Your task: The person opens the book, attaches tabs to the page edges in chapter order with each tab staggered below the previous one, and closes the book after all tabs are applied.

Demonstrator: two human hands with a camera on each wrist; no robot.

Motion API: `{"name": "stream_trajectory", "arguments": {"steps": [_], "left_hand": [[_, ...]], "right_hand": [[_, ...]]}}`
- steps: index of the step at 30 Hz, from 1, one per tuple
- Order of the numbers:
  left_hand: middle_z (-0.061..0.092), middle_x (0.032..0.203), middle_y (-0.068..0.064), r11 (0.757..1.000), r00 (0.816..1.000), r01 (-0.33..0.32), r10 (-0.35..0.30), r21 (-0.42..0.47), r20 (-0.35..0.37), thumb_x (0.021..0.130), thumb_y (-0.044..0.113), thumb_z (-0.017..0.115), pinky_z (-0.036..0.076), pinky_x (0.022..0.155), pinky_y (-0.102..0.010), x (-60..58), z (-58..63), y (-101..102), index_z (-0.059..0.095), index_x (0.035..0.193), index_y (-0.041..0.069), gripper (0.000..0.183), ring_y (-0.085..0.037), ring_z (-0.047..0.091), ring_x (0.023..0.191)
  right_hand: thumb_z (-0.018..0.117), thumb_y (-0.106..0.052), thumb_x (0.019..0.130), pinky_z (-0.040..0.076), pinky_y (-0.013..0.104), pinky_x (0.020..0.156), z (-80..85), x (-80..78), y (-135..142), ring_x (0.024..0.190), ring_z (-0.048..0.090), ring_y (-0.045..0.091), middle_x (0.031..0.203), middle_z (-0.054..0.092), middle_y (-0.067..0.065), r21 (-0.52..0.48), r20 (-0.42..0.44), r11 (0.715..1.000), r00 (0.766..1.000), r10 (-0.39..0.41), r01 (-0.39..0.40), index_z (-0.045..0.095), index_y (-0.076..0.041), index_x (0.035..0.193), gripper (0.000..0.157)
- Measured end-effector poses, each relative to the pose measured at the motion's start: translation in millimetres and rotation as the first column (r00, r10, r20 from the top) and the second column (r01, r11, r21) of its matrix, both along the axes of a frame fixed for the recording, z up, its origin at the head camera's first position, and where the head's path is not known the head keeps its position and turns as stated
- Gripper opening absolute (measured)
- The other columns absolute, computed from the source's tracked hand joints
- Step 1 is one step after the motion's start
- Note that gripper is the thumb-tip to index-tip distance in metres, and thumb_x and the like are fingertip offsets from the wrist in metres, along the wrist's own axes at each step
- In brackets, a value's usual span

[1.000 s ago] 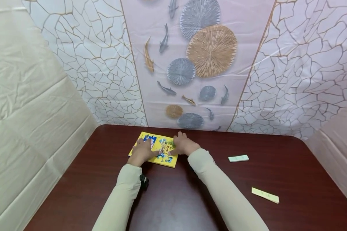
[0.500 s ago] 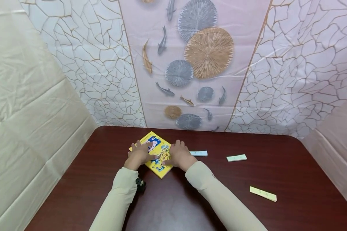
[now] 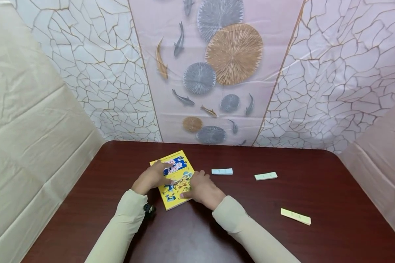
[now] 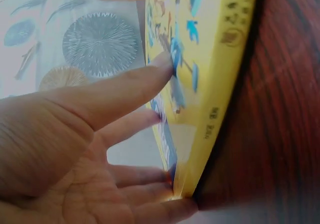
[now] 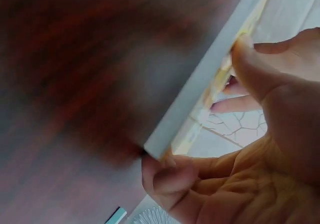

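A yellow book (image 3: 179,179) with a blue title panel and cartoon figures lies on the dark wooden table, cover up and slightly turned. My left hand (image 3: 151,177) is at its left side. In the left wrist view, the thumb (image 4: 145,82) touches the cover of the book (image 4: 187,84) while the mostly straight fingers reach its spine edge. Along the right side, my right hand (image 3: 204,190) grips the book, its thumb over the cover. The right wrist view shows the page edge of the book (image 5: 200,79) and fingers (image 5: 175,179) curled at a corner.
Right of the book lie a light blue paper strip (image 3: 222,171), a pale green strip (image 3: 266,176) and, nearer me, a yellow strip (image 3: 295,216). A patterned cloth (image 3: 197,109) hangs behind the table (image 3: 237,155). A black device (image 3: 149,210) sits at the left wrist.
Both hands have turned the book clockwise, so its title panel has swung from the left to the far end. The right hand has come nearer, uncovering the light blue strip.
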State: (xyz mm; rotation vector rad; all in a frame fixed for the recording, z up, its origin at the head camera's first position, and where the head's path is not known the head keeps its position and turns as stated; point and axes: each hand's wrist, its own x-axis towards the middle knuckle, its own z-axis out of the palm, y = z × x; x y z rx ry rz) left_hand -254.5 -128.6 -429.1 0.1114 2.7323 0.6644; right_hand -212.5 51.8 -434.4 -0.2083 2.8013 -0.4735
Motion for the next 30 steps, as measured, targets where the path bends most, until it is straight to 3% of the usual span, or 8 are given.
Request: {"name": "stream_trajectory", "arguments": {"steps": [2, 8, 10, 13, 18, 21, 25, 30], "left_hand": [[0.026, 0.16, -0.022, 0.999, 0.999, 0.032, -0.032, 0.003, 0.002, 0.084, 0.024, 0.081, 0.043, 0.102, -0.051, 0.7, 1.3, 0, 0.049, 0.148, 0.019, 0.071, -0.034, 0.047, 0.123], [0.033, 0.157, -0.018, 0.997, 0.996, 0.081, -0.081, 0.021, 0.034, 0.086, 0.022, 0.079, 0.046, 0.101, -0.047, 7.4, 2.0, 7, 0.051, 0.147, 0.022, 0.067, -0.03, 0.051, 0.119], [0.028, 0.16, -0.017, 0.996, 0.995, 0.085, -0.086, 0.018, 0.043, 0.087, 0.021, 0.079, 0.045, 0.102, -0.048, 11.4, 1.3, 8, 0.052, 0.147, 0.023, 0.066, -0.03, 0.048, 0.125], [0.024, 0.162, -0.017, 0.995, 0.994, 0.098, -0.098, 0.018, 0.04, 0.085, 0.019, 0.08, 0.045, 0.103, -0.049, 17.0, 0.5, 8, 0.054, 0.145, 0.024, 0.065, -0.032, 0.043, 0.135], [0.028, 0.161, -0.014, 0.993, 0.993, 0.119, -0.119, 0.011, 0.014, 0.082, 0.017, 0.082, 0.045, 0.103, -0.051, 23.6, -0.1, 8, 0.059, 0.14, 0.024, 0.063, -0.033, 0.041, 0.138], [0.029, 0.161, -0.014, 0.988, 0.988, 0.152, -0.153, 0.012, 0.016, 0.082, 0.019, 0.083, 0.043, 0.105, -0.052, 27.3, -0.5, 9, 0.061, 0.139, 0.025, 0.061, -0.033, 0.039, 0.139], [0.031, 0.161, -0.013, 0.976, 0.976, 0.218, -0.218, 0.027, 0.023, 0.081, 0.019, 0.083, 0.045, 0.104, -0.048, 32.0, -2.6, 12, 0.062, 0.137, 0.026, 0.06, -0.032, 0.038, 0.141], [0.033, 0.159, -0.013, 0.968, 0.968, 0.25, -0.25, 0.022, 0.022, 0.08, 0.017, 0.084, 0.051, 0.097, -0.042, 39.7, -0.8, 15, 0.064, 0.136, 0.026, 0.06, -0.029, 0.047, 0.13]], "right_hand": [[0.082, -0.045, 0.08, 0.051, 0.042, 0.078, 2.7, 3.7, 4, 0.092, 0.055, 0.03, 0.113, 0.052, 0.023, -0.051, 0.026, 0.999, 1.0, -0.004, 0.005, 0.048, 0.013, 0.128, 0.082], [0.083, -0.029, 0.083, 0.046, 0.033, 0.057, 4.9, 16.5, 21, 0.065, 0.054, 0.02, 0.082, 0.056, 0.012, -0.178, 0.077, 0.984, 0.997, 0.009, 0.005, 0.048, 0.012, 0.126, 0.069], [0.082, -0.025, 0.084, 0.044, 0.031, 0.052, 5.6, 22.3, 26, 0.059, 0.053, 0.018, 0.076, 0.056, 0.009, -0.21, 0.09, 0.978, 0.996, 0.017, 0.002, 0.049, 0.011, 0.125, 0.063], [0.079, -0.019, 0.087, 0.043, 0.03, 0.048, 6.2, 31.5, 33, 0.054, 0.053, 0.018, 0.072, 0.058, 0.009, -0.295, 0.118, 0.955, 0.992, 0.043, -0.006, 0.052, 0.007, 0.12, 0.051], [0.072, -0.018, 0.093, 0.046, 0.031, 0.046, 1.5, 38.9, 43, 0.05, 0.06, 0.021, 0.07, 0.063, 0.01, -0.429, 0.165, 0.903, 0.982, 0.088, -0.009, 0.056, 0.0, 0.111, 0.031], [0.07, -0.02, 0.094, 0.051, 0.033, 0.047, -4.4, 37.4, 50, 0.05, 0.064, 0.022, 0.072, 0.063, 0.011, -0.474, 0.176, 0.88, 0.982, 0.073, 0.019, 0.053, 0.001, 0.116, 0.035], [0.069, -0.023, 0.095, 0.055, 0.035, 0.05, -9.4, 33.7, 58, 0.049, 0.065, 0.023, 0.077, 0.06, 0.015, -0.524, 0.204, 0.848, 0.979, 0.028, 0.085, 0.042, 0.003, 0.137, 0.057], [0.07, -0.021, 0.095, 0.055, 0.036, 0.051, -9.9, 30.0, 66, 0.054, 0.065, 0.024, 0.085, 0.058, 0.014, -0.559, 0.206, 0.821, 0.978, 0.001, 0.117, 0.024, -0.001, 0.153, 0.077]]}}
